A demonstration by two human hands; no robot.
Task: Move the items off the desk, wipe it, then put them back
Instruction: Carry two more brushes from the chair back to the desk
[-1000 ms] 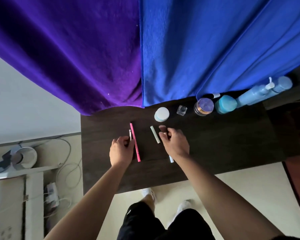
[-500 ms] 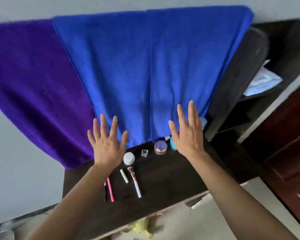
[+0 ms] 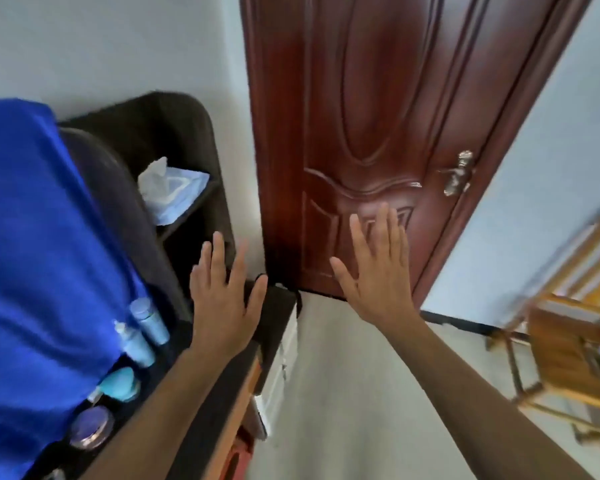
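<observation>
My left hand (image 3: 224, 299) is raised with fingers spread and straight, holding nothing, above the right end of the dark desk (image 3: 274, 320). My right hand (image 3: 378, 268) is also raised flat and empty, out past the desk's end, in front of the door. Along the desk's back edge stand two light-blue bottles (image 3: 142, 332), a teal jar (image 3: 120, 382) and a purple-lidded jar (image 3: 90, 426). The small items from the desk's middle are out of view.
A blue towel (image 3: 39, 254) hangs at the left. A dark shelf unit (image 3: 187, 161) holds a pack of wipes (image 3: 170, 188). A red-brown door (image 3: 378, 133) stands ahead, and a wooden chair (image 3: 568, 348) sits at the right on pale floor (image 3: 361, 393).
Both hands let go of the small items on the desk and rose with fingers spread. The view swung right, from the desk top to the door.
</observation>
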